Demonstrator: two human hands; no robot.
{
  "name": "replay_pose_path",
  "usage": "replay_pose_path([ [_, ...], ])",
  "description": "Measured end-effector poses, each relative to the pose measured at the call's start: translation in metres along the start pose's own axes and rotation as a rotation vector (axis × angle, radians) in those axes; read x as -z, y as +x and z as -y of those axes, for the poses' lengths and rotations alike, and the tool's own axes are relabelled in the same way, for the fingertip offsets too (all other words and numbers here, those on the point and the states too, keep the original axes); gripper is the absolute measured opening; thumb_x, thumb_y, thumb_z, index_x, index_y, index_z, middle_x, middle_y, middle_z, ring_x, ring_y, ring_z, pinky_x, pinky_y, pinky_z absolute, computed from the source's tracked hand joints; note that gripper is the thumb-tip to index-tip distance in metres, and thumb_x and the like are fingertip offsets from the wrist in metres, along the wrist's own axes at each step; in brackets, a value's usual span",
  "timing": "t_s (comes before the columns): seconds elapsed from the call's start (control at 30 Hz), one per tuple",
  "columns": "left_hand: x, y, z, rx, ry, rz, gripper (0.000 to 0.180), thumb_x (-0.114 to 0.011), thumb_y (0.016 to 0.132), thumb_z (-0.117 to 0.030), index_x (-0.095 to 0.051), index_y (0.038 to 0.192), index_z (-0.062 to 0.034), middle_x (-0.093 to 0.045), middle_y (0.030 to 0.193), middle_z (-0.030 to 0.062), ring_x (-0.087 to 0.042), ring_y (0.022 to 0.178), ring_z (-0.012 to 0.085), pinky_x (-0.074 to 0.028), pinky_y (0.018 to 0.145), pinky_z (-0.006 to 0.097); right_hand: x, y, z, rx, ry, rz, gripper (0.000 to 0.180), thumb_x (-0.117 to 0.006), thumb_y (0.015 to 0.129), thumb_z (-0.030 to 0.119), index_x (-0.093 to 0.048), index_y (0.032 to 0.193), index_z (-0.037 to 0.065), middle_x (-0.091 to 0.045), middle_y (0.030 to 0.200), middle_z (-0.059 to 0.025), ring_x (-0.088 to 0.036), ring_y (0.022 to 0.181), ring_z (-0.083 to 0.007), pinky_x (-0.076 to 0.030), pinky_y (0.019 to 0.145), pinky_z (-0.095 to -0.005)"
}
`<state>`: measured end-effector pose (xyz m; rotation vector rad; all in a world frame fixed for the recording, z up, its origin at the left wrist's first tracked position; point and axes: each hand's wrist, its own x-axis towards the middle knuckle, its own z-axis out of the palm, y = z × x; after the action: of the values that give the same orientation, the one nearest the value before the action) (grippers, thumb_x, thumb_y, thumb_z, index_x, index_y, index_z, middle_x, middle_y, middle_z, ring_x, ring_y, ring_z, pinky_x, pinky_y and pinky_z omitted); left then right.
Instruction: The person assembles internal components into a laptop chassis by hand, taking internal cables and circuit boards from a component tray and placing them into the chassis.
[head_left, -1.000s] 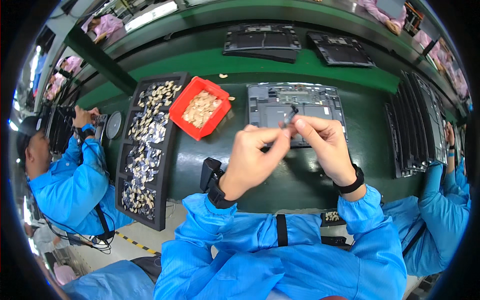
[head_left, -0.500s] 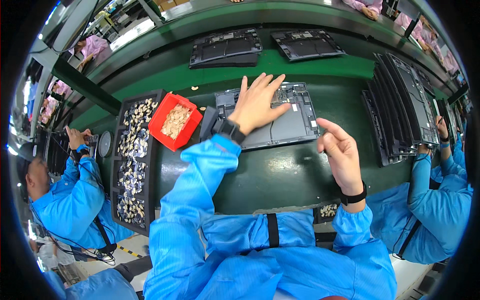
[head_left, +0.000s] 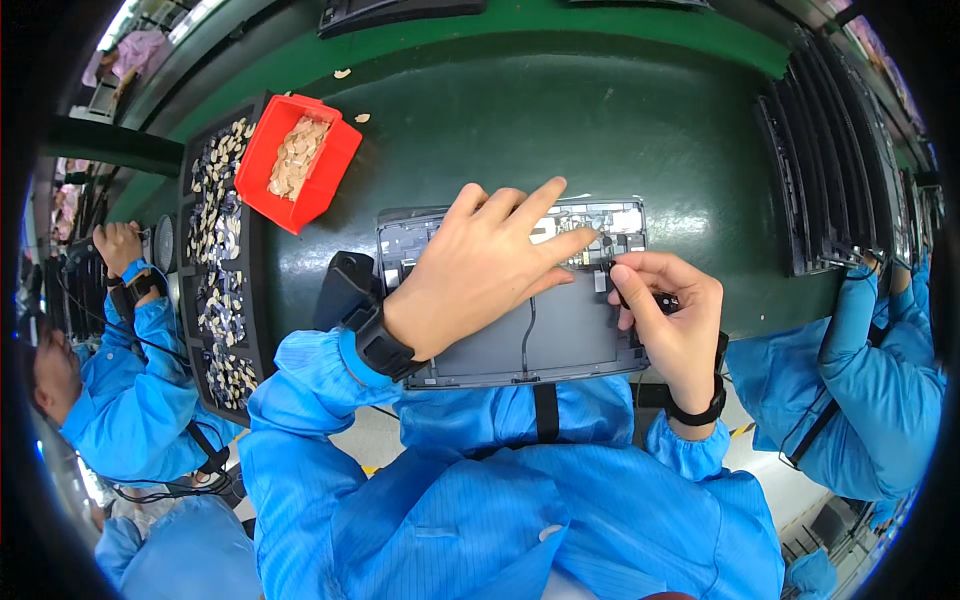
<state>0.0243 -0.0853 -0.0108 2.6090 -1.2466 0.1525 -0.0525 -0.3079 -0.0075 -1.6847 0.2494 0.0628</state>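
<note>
Green bench point(head_left: 640, 130) carried an opened laptop base point(head_left: 540, 335); the left hand point(head_left: 480, 265) lay flat, fingers spread, pinning it. The right hand point(head_left: 665, 310) pinched a small black part point(head_left: 612, 272), which could easily slip or seat crooked.

Green workbench point(head_left: 620, 130), pale floor point(head_left: 380, 440)

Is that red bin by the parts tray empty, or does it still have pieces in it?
Not empty. The red bin holds a heap of small pale pieces covering most of its floor. It sits upright, overlapping the black parts tray.
</note>
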Motion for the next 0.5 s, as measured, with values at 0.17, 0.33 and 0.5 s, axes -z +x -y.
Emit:
replay_pose_path([
  [0.17,0.023,-0.021,0.005,0.149,-0.110,0.065,0.064,-0.079,0.087,-0.042,-0.063,0.148,-0.0286,-0.057,0.150,0.0156,-0.059,0.131,0.0311,-0.044,0.105,0.044,-0.008,-0.004,-0.004,0.013,-0.053,-0.092,0.016,-0.077,0.097,0.008,-0.076,0.107,-0.005,-0.077,0.081,-0.0090,-0.067,0.065,-0.0084,-0.050,0.058,-0.0221],
  [0.33,0.029,-0.049,-0.013,0.282,-0.084,0.179,0.073,-0.075,0.085,-0.056,-0.060,0.152,-0.0302,-0.060,0.123,0.0118,-0.058,0.109,0.0315,-0.047,0.096,0.044,-0.014,0.004,-0.003,0.023,-0.127,-0.140,0.015,-0.076,0.098,0.008,-0.076,0.106,-0.005,-0.076,0.078,-0.0087,-0.065,0.061,-0.0075,-0.049,0.057,-0.0222],
  [0.5,0.030,-0.037,-0.031,0.203,-0.084,0.127,0.063,-0.076,0.088,-0.048,-0.063,0.147,-0.0288,-0.057,0.140,0.0125,-0.059,0.122,0.0304,-0.048,0.097,0.043,-0.001,0.014,0.006,-0.025,-0.152,-0.052,0.017,-0.076,0.097,0.008,-0.076,0.106,-0.006,-0.076,0.076,-0.0077,-0.063,0.059,-0.0069,-0.046,0.055,-0.0213],
])
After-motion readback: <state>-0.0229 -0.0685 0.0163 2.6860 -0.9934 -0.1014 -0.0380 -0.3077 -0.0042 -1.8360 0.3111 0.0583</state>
